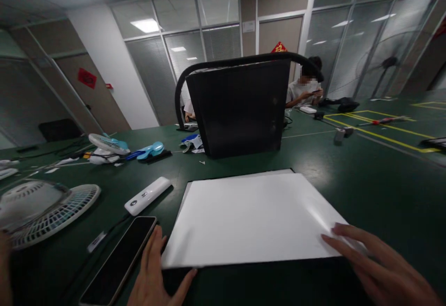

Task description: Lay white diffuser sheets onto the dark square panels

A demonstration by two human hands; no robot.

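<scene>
A white sheet [258,218] lies flat on a dark backing that shows along its edges, on the green table [334,171]. At its near left corner is my left hand [153,273], open, with thumb and fingers spread around the corner and the thumb tip at the front edge. My right hand [376,262] lies over the near right corner, fingers outstretched and touching the sheet's surface. Just left of my left hand, a phone [118,262] with a dark screen rests on the table. Neither hand grips anything.
Beyond the sheet stands a large black box-like case [240,108] with a curved black bar. To the left are a white power bank [148,196] with a cable and a white fan [52,211]. Part of an arm [4,264] shows at the left edge. A person [304,90] sits across.
</scene>
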